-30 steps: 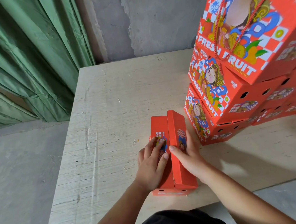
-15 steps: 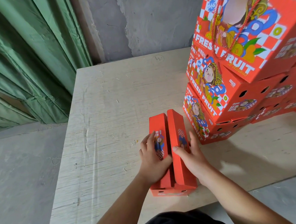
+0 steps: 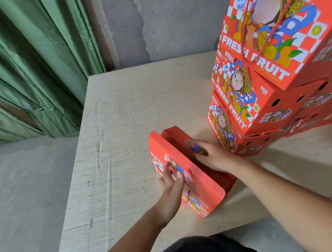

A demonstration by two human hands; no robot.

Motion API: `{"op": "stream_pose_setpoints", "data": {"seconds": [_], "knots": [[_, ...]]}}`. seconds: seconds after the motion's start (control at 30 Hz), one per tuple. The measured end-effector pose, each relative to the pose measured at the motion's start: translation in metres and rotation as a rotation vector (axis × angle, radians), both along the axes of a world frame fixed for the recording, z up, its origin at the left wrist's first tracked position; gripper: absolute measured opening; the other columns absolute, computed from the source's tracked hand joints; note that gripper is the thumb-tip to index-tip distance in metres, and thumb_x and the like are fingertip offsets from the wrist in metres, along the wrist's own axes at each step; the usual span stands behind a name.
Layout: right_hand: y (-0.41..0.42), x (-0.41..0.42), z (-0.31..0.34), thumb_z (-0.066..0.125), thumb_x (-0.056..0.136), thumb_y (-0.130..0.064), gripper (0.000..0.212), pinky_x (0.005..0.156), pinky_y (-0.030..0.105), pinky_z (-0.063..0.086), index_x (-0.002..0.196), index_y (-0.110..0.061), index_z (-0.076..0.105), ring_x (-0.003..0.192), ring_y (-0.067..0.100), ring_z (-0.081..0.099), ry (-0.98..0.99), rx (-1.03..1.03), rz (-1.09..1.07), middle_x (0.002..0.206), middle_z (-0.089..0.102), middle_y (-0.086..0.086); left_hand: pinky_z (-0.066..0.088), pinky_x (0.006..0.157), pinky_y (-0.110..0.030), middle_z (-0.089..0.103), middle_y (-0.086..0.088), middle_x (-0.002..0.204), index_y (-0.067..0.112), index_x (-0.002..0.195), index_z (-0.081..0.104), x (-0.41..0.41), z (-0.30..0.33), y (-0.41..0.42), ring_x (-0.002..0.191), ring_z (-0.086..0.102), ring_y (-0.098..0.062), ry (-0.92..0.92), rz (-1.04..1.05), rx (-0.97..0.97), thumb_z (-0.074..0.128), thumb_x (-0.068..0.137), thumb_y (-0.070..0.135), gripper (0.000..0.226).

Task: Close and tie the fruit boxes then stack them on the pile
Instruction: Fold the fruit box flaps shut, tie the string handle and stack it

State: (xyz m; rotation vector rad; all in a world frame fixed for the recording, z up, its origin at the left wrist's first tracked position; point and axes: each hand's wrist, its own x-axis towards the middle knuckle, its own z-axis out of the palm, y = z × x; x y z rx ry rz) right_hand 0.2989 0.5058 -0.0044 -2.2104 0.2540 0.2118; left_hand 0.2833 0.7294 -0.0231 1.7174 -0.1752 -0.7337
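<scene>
A red fruit box stands on the plywood table in front of me, its two top flaps parted. My left hand grips the left flap, fingers over its printed face. My right hand presses on the right flap, fingers spread across its printed patch. A red cord loop shows below the left flap. To the right rises the pile of closed red "Fresh Fruit" boxes, several high, with red cord handles.
Green curtains hang at the left, beyond the table's left edge. A grey plaster wall stands behind the table. Grey concrete floor lies to the left and below.
The two flaps, held together upright before, have been pulled apart. The left flap now tilts out to the left and my right hand has slid onto the right flap.
</scene>
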Motion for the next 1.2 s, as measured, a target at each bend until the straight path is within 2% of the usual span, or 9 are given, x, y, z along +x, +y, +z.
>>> {"op": "stream_pose_setpoints", "data": {"seconds": [0.17,0.27,0.43,0.57,0.67,0.77,0.9,1.0,1.2], "knots": [[0.0,-0.02,-0.005,0.075,0.089,-0.041,0.073,0.111,0.036,0.047,0.153,-0.039,0.039,0.129,0.006,0.056,-0.023,-0.034,-0.019,0.146,0.051,-0.007,0.031,0.123,-0.039,0.024,0.005,0.159,0.026,0.164,0.02,0.072,0.015,0.015,0.147,0.032,-0.01,-0.239,0.219,-0.004,0.054,0.101,0.053,0.077],[0.006,-0.039,-0.018,0.075,0.09,-0.038,0.08,0.11,0.043,0.046,0.158,-0.034,0.033,0.133,0.022,0.054,-0.055,-0.215,-0.033,0.148,0.05,0.001,0.043,0.102,-0.014,0.061,0.02,0.133,0.031,0.138,0.054,0.106,0.017,0.02,0.124,0.054,0.004,-0.279,0.07,-0.074,0.05,0.104,0.055,0.043],[-0.009,-0.034,0.002,0.067,0.095,-0.044,0.052,0.095,0.035,0.056,0.142,-0.05,0.046,0.113,0.007,0.066,-0.05,-0.173,0.01,0.124,0.067,-0.02,0.049,0.094,-0.04,0.067,0.013,0.106,0.029,0.124,0.055,0.115,-0.001,0.036,0.109,0.06,-0.022,-0.536,-0.018,0.236,0.051,0.086,0.075,0.06],[-0.031,-0.013,0.027,0.069,0.094,-0.048,0.045,0.085,0.038,0.055,0.135,-0.031,0.06,0.106,0.025,0.069,-0.236,-0.607,-0.089,0.118,0.073,-0.004,0.049,0.071,-0.04,0.066,0.001,0.077,0.028,0.11,0.057,0.096,-0.018,0.049,0.09,0.063,-0.036,-0.695,0.061,0.609,0.033,0.081,0.087,0.07],[-0.03,-0.011,0.033,0.077,0.088,-0.032,0.045,0.089,0.047,0.046,0.129,-0.02,0.062,0.108,0.038,0.054,-0.502,-0.827,-0.282,0.121,0.06,0.009,0.048,0.089,-0.046,0.065,0.004,0.102,0.03,0.136,0.05,0.082,-0.027,0.047,0.101,0.059,-0.027,-0.838,0.131,0.627,0.048,0.087,0.076,0.067],[-0.002,-0.04,0.018,0.066,0.092,-0.033,0.029,0.085,0.047,0.043,0.119,-0.023,0.062,0.1,0.035,0.05,-0.728,-0.779,-0.23,0.115,0.052,0.004,0.04,0.103,-0.047,0.049,0.004,0.138,0.037,0.136,0.059,0.082,-0.03,0.05,0.119,0.047,-0.025,-1.078,-0.055,0.558,0.055,0.088,0.077,0.062],[0.037,-0.087,-0.015,0.065,0.077,-0.073,0.065,0.083,0.043,0.041,0.122,-0.025,0.065,0.096,0.028,0.051,-0.464,-0.828,0.01,0.11,0.055,-0.001,0.04,0.102,-0.05,0.051,0.008,0.139,0.03,0.142,0.054,0.091,-0.033,0.06,0.119,0.044,-0.03,-1.157,-0.379,0.608,0.055,0.054,0.105,0.115],[0.049,-0.095,-0.021,0.068,0.066,-0.08,0.087,0.086,0.043,0.041,0.131,-0.023,0.064,0.098,0.026,0.053,-0.331,-0.918,0.039,0.113,0.056,-0.002,0.042,0.093,-0.046,0.053,0.009,0.132,0.028,0.135,0.059,0.097,-0.026,0.058,0.11,0.043,-0.027,-1.191,-0.396,0.59,0.059,0.052,0.103,0.112],[0.049,-0.093,-0.013,0.079,0.065,-0.073,0.088,0.096,0.039,0.048,0.135,-0.024,0.057,0.113,0.023,0.055,-0.155,-0.869,0.039,0.125,0.055,-0.005,0.042,0.08,-0.041,0.059,0.01,0.113,0.025,0.12,0.067,0.085,-0.029,0.053,0.09,0.041,-0.022,-1.209,-0.343,0.564,0.058,0.048,0.106,0.108]]}}
